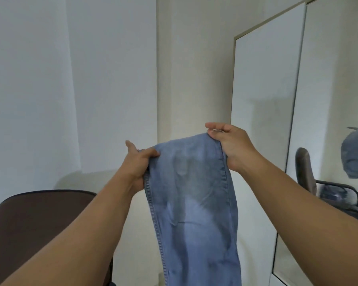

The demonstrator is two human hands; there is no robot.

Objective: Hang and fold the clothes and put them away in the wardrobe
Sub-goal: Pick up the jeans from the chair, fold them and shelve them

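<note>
A pair of light blue jeans (pixel 194 203) hangs in front of me, held up by its top edge in the middle of the view. My left hand (pixel 137 164) grips the left corner of that edge, thumb over the cloth. My right hand (pixel 229 145) pinches the right corner, a little higher than the left. The fabric drops straight down and runs out of the bottom of the frame, so its lower end is hidden. The white wardrobe door (pixel 265 100) stands shut just behind and right of the jeans.
A dark brown chair back (pixel 39 223) sits at the lower left. A tall mirror (pixel 329 100) on the right reflects a chair and the jeans. White walls meet in a corner straight ahead.
</note>
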